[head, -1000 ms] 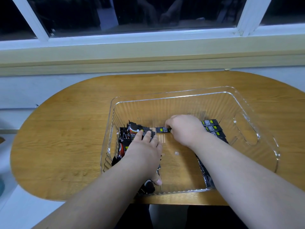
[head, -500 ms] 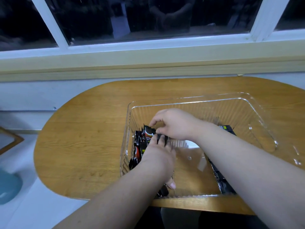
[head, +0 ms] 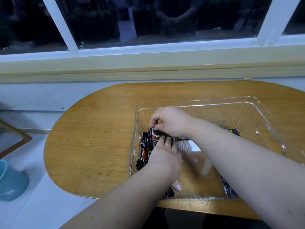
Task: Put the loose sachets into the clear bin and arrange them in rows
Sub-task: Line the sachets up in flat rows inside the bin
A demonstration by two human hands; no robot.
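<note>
inside clear bin (head: 231, 116), right hand (head: 171, 123) pinching sachet (head: 155, 136), left hand (head: 165, 156) flat, half hiding sachets (head: 144, 152)

Your right hand (head: 173, 123): knuckles up, fingers curled, thumb and index pinching the top of a sachet (head: 156, 137). Your left hand (head: 165, 157): palm down, just nearer you, 4 fingers straight, tips close under the right hand, thumb splayed out.
</note>
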